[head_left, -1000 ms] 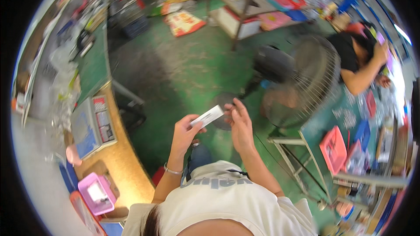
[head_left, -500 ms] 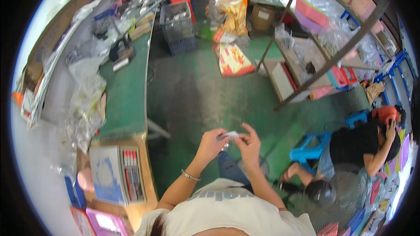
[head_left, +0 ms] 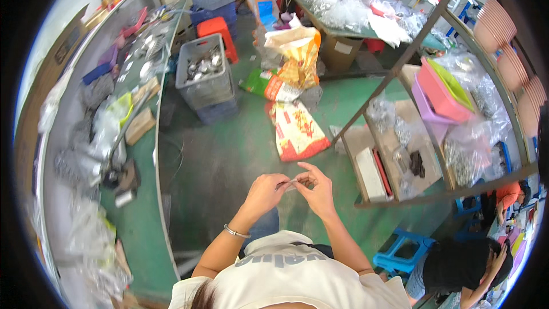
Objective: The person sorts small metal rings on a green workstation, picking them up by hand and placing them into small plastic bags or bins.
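My left hand [head_left: 264,192] and my right hand [head_left: 316,191] meet in front of my chest, fingertips pinched on a small thin pale strip [head_left: 289,183] held between them. It looks like a flat slip seen nearly edge-on; what it is cannot be told. A thin bracelet [head_left: 235,232] circles my left wrist. Both hands hover above the green floor [head_left: 223,154], touching nothing else.
A long green workbench [head_left: 140,154] with plastic bags runs along my left. A grey crate of metal parts [head_left: 205,71] and orange-yellow sacks [head_left: 294,131] lie ahead. A metal shelf rack [head_left: 400,154] stands at right. A seated person [head_left: 463,263] and a blue stool [head_left: 400,249] are lower right.
The view has swung left, away from the standing fan toward the bench, crates and shelf rack. The white slip held flat a second ago is now pinched edge-on between both hands.
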Motion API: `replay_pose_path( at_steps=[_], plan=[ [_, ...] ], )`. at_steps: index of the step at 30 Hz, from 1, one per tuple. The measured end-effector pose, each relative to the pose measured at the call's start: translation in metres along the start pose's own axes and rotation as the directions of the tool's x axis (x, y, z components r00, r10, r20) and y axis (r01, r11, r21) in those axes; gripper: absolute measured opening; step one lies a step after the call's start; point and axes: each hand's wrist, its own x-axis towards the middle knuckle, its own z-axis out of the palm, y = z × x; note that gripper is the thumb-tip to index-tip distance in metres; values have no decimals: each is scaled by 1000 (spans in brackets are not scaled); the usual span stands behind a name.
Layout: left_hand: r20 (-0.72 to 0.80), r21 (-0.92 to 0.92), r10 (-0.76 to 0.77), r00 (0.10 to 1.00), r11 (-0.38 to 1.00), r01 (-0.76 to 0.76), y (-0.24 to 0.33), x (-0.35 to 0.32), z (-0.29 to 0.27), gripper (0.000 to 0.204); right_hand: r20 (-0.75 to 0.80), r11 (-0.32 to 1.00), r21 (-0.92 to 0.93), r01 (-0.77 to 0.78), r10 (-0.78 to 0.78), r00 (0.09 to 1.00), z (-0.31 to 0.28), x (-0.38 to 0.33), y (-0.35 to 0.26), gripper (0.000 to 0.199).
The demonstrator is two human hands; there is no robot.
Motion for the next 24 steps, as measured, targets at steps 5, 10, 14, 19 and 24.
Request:
replay_pose_path(
  at_steps=[5, 10, 14, 19, 24],
  plan=[
    [128, -17, 132, 983, 991, -131, -44, 185, -45, 13, -95, 997, 13, 75, -73, 993, -11, 176, 13, 46],
    [260, -257, 265, 928, 946, -198, -59, 335, -60, 16, -221, 999, -28, 17, -23, 975, -45, 296, -5, 46],
    [378, -432, 156, 912, 902, 25, -38, 430, -55, 19, -295, 999, -2, -42, 39, 955, -88, 371, -16, 46],
    [385, -396, 277, 880, 911, -114, -30, 560, -22, 21, -393, 996, 92, 1, 35, 919, -154, 459, 6, 45],
    [411, -468, 348, 843, 874, -133, 11, 693, 36, 20, -579, 998, 1, 64, -52, 814, -247, 546, 27, 44]
  ],
)
